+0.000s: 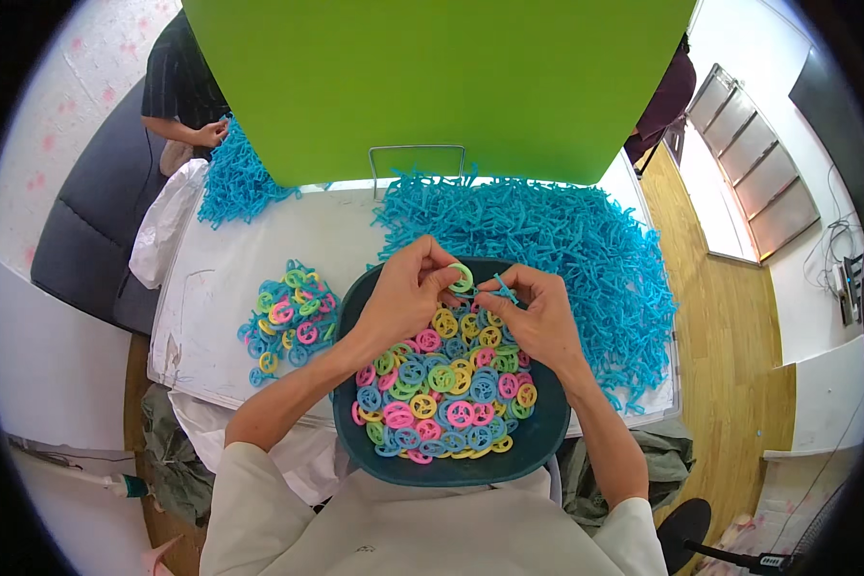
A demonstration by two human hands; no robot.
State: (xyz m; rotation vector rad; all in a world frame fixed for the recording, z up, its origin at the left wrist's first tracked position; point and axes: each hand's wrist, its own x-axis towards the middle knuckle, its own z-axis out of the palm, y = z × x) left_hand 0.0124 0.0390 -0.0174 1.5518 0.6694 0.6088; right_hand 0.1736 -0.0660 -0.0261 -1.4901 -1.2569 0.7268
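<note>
My left hand (405, 294) pinches a light green plastic ring (462, 278) above a dark teal bowl (540, 442). Close beside it, my right hand (536, 309) grips a small blue plastic connector piece (505, 288). Ring and blue piece nearly touch between my fingertips. The bowl sits in front of me at the table's near edge, filled with several pink, yellow, green and blue rings (444, 394).
A pile of linked coloured rings (289, 320) lies on the white table (230, 259) to the left. A big heap of blue plastic pieces (566, 240) spreads right and behind. A green board (432, 86) stands at the back. Another person (184, 91) handles more blue pieces (235, 178) far left.
</note>
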